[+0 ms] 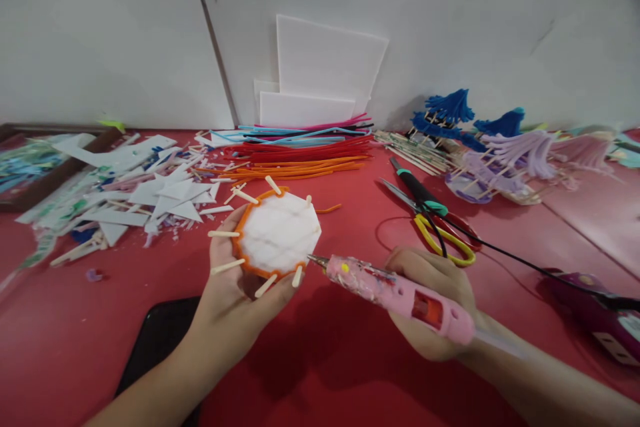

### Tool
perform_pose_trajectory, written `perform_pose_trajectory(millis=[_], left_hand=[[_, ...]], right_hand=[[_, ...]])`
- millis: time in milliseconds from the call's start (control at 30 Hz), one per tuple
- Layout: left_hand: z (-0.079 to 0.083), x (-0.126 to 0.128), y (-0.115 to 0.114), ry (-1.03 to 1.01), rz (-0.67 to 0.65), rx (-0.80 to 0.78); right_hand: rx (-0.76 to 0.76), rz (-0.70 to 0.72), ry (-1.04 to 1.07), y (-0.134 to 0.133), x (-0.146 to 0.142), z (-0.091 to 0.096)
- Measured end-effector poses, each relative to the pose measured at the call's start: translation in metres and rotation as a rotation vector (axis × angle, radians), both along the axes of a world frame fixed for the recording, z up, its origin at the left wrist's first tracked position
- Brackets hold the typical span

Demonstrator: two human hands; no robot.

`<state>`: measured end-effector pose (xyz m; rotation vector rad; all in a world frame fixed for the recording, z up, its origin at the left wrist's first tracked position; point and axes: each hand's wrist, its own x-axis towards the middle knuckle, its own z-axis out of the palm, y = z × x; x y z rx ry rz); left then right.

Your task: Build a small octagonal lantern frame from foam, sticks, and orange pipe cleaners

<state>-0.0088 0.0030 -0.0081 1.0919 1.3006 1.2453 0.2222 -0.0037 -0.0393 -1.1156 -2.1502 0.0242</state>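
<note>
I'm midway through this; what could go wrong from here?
The nozzle of the pink glue gun sits close to the thumb of the left hand; a slip might burn it. A nearby wooden stick on the white panel could get knocked. The black cord passes over the scissors, so a tug may drag them.

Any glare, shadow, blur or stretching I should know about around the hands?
Head view: pale sheen on the red table, towards the right; head view: soft shadow below the left hand and pink glue gun; head view: right forearm looks stretched towards the corner, as with a wide lens; head view: slight softness, faint detail on the white disc.
</note>
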Motion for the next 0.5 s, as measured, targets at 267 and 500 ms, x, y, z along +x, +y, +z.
perform_pose_trajectory(millis=[267, 500], left_hand=[[-0.002, 0.000, 0.002, -0.035, -0.017, -0.008], [-0.002, -0.001, 0.001, -0.028, -0.044, 0.001]], right_hand=[[0.035, 0.041, 0.008, -0.002, -0.006, 0.008], [-0.023, 0.025, 0.042, -0.004, -0.007, 0.008]])
